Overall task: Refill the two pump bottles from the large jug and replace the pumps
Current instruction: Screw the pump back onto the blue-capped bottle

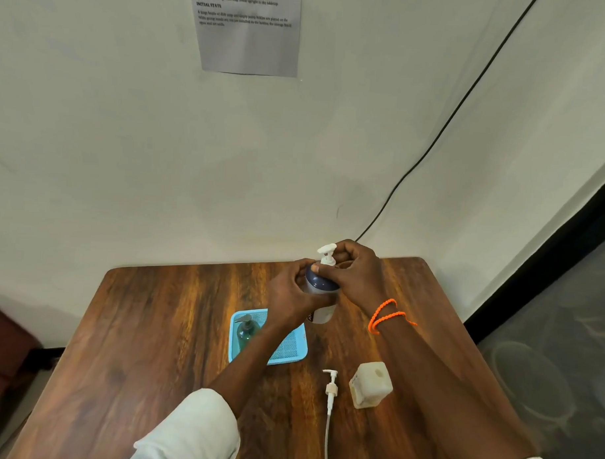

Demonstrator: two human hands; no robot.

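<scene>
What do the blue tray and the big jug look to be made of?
The blue tray looks like moulded plastic: uniform light blue, a fine mesh floor and a thin rim. The big jug seems to be translucent, matte plastic, since its cream walls appear cloudy without sharp highlights. Neither can be confirmed from sight alone.

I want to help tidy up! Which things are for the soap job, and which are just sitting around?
For the job: pump bottle in both hands, green bottle in the blue tray, loose pump, jug.
Just there: wall paper, black cable.
</scene>
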